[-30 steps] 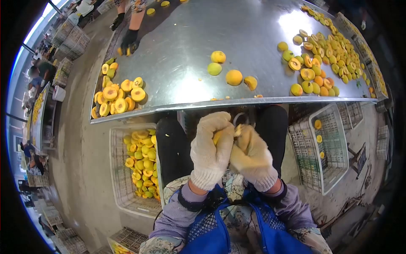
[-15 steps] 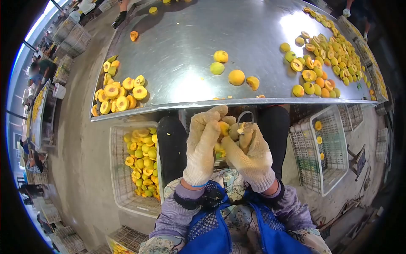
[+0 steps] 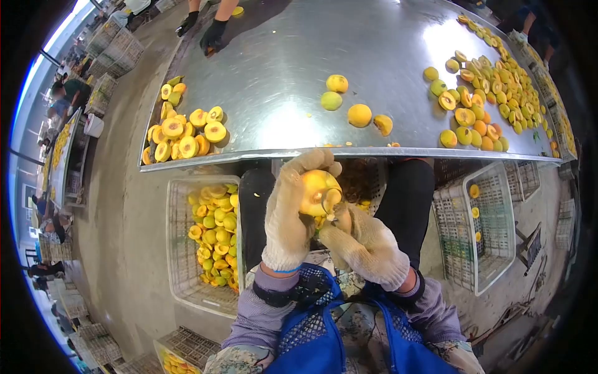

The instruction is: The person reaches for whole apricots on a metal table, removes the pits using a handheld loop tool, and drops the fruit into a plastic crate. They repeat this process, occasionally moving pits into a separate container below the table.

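In a cream knitted glove, my left hand [image 3: 285, 215] grips a yellow peach [image 3: 316, 189] just below the table edge, fingers wrapped around its far side. My right hand [image 3: 367, 246], gloved the same way, is closed around a small tool with a curved metal loop [image 3: 330, 201]. That loop rests against the peach's right side; the tool's handle is hidden in the glove. On the metal table [image 3: 261, 75] ahead lie a few loose peaches [image 3: 359, 115]. A pile of cut peach halves [image 3: 180, 137] sits at its near left corner.
A crate of peach halves [image 3: 215, 234] stands left of my legs. Another crate [image 3: 476, 230], holding a few halves, is at right. Many peaches [image 3: 498, 87] cover the table's right side. A co-worker's black-gloved hand [image 3: 213, 37] reaches over the far left edge.
The peach now shows clearly in my left hand, and my right hand has moved lower with the loop against it. A co-worker's black-gloved hand has come over the orange piece at far left.
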`<state>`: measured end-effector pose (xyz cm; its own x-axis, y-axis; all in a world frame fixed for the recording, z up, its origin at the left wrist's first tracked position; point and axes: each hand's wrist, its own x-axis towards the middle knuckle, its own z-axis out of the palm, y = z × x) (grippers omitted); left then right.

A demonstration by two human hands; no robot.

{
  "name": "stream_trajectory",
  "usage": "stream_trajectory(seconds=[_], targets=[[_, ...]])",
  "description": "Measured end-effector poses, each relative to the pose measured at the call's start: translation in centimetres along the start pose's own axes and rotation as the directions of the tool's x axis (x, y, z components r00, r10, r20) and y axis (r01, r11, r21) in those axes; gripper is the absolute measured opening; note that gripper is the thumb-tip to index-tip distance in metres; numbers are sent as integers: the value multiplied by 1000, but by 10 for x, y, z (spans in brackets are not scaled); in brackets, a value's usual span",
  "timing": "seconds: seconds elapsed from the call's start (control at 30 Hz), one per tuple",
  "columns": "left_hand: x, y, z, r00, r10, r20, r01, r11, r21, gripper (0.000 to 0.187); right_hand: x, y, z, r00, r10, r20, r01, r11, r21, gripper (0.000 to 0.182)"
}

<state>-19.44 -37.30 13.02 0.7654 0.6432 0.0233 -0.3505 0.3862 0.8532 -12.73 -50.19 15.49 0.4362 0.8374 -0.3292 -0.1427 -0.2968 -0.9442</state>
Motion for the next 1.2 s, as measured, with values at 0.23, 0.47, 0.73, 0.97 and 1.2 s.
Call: stream_trajectory(seconds=[0.23, 0.47, 0.73, 0.97, 1.2], targets=[[-8, -2, 6, 998, 59, 14, -60, 995, 80, 51, -4, -4, 2, 999, -20, -32, 19, 1000, -21, 24], [-12, 9, 9, 977, 159, 139, -197, 924, 329, 48, -9, -4, -5, 968, 83, 238, -160, 931, 328, 24], [-1, 7, 9, 753, 495, 434, -656, 516, 550, 33, -14, 3, -11, 965, -14, 263, -119, 868, 483, 22], [4, 23, 17, 953, -23, 302, -114, 896, 428, 27, -15, 23, -20, 890, 68, 451, -348, 740, 575, 24], [16, 29, 19, 930, -223, 291, 73, 891, 449, 23, -5, 23, -15, 721, -677, 148, 693, 706, -143, 19]])
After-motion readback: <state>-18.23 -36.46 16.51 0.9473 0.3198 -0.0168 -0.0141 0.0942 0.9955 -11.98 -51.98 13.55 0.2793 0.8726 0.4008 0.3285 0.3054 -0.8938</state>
